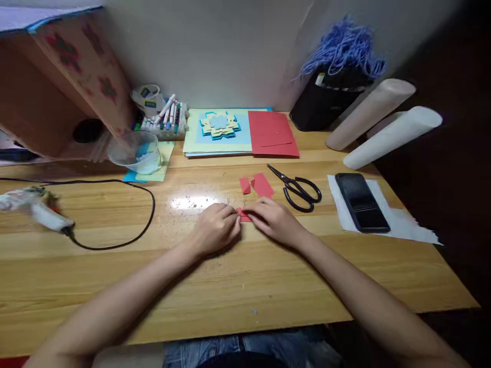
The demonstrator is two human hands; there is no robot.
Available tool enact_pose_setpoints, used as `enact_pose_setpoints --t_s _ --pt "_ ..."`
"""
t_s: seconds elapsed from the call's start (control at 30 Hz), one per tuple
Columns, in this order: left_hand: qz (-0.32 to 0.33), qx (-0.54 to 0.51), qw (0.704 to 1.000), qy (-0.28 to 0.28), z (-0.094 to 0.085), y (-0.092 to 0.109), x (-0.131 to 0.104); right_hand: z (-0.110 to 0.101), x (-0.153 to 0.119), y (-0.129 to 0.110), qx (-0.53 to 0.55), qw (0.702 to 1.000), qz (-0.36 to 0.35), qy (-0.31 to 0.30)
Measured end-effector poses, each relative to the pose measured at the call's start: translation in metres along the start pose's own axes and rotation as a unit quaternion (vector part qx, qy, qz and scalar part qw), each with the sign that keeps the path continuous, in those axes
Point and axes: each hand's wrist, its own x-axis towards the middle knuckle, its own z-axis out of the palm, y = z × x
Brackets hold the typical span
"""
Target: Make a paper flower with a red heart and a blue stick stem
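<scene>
Between my two hands a small piece of red paper [245, 218] lies low on the wooden table, partly covered by fingers. My left hand [218, 226] has its fingers curled and closed on the paper's left end. From the other side, the bent fingers of my right hand [274, 219] pinch or press its right end. Just beyond are two loose red paper scraps, a small one [245, 185] and a larger one [263, 185]. Black-handled scissors [297, 188] rest to the right of them, blades pointing up and left.
A black phone [361, 202] lies on white paper at right, near two white rolls [393, 137]. Behind are red sheets [273, 134], a layered paper flower [220, 125], markers [165, 116] and a plastic tub [135, 152]. A glue gun [49, 214] with a looping cord lies left.
</scene>
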Motion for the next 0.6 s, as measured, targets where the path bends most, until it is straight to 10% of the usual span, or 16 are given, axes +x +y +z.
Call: enact_pose_setpoints --t_s 0.27,0.6 --pt "-0.099 -0.086 0.991 0.013 0.003 -0.0023 -0.0048 0.0038 -0.0026 0.002 0.003 0.999 0.017 0.03" --pt "0.01 -0.004 1.0 -0.021 0.0045 -0.0069 -0.0079 0.0047 -0.0029 0.0033 -0.007 1.0 0.015 0.023"
